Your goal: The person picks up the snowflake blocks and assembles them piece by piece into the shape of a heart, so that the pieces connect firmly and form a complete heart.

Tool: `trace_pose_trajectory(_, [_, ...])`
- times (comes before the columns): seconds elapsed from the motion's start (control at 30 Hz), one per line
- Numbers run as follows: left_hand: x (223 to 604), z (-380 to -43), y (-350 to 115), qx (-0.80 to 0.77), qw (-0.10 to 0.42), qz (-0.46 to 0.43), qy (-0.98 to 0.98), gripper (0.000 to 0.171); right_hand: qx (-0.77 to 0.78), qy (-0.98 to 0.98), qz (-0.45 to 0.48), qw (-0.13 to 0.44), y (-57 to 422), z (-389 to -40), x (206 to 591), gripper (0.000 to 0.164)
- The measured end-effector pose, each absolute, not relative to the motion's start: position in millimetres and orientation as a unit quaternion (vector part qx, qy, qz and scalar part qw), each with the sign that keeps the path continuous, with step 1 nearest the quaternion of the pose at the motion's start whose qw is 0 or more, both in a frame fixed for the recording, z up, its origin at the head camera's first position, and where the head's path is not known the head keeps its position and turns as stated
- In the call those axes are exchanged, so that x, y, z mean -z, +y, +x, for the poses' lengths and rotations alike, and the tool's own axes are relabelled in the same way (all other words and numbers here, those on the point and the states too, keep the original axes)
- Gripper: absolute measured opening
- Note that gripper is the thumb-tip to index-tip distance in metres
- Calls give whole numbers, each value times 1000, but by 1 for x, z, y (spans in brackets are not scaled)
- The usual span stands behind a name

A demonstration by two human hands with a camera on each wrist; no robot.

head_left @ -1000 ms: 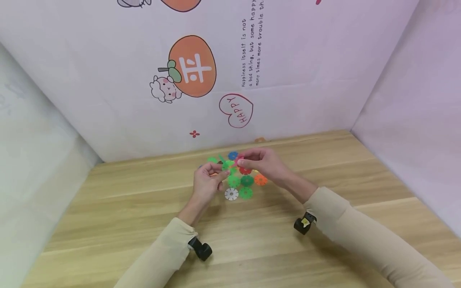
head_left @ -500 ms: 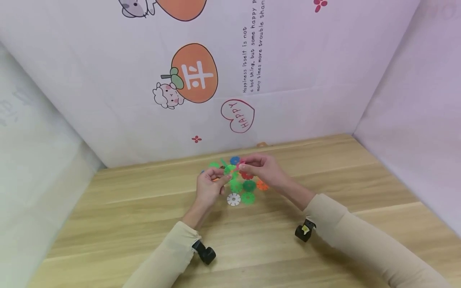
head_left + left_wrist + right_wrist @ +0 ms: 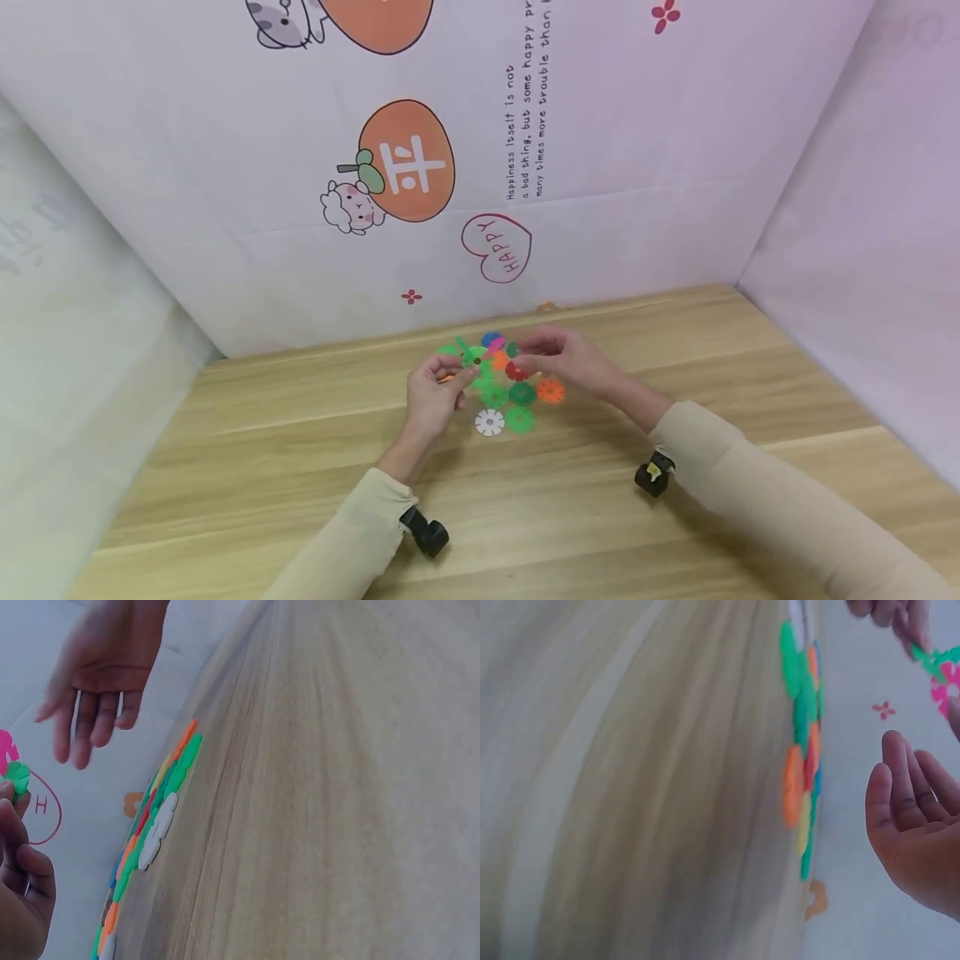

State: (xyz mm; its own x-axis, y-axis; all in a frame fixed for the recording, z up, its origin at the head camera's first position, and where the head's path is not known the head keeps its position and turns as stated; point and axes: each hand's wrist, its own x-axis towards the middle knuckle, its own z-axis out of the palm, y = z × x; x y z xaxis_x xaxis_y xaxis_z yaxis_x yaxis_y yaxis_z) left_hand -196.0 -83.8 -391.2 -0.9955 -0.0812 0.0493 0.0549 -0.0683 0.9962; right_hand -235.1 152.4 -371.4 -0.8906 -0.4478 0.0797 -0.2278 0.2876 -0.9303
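Observation:
My left hand (image 3: 435,390) pinches a small cluster of slotted plastic snowflake discs above the table. Green discs (image 3: 18,778) sit at its fingertips, and a pink disc (image 3: 946,684) is joined to them on the side toward the other hand. My right hand (image 3: 564,358) is held close by on the right. In the left wrist view it is apart from the pink disc, with its fingers extended and nothing in them. Below both hands lie loose discs: white (image 3: 490,422), light green (image 3: 520,419), dark green (image 3: 522,392), orange (image 3: 551,391) and red (image 3: 517,369).
The discs lie flat on a wooden table (image 3: 525,517), toward its back edge. A white printed cloth (image 3: 600,167) rises behind, and a pale side wall (image 3: 847,225) stands at the right. More discs, some partly hidden, lie behind the hands.
My right hand has let go of the pink disc and drawn back slightly to the right. The left hand still holds the cluster. The head view has tilted up a little.

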Motion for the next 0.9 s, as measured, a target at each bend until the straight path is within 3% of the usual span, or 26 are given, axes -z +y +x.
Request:
trace_pose_trajectory(0.4, [396,-191,-82,743,67,15,-666,17,383,879,-267,93,188,-236,402,27])
trace_pose_trajectory(0.9, [386,-194,-76,755,81,5,-651,16,324,894,-275,142,196,-237,390,33])
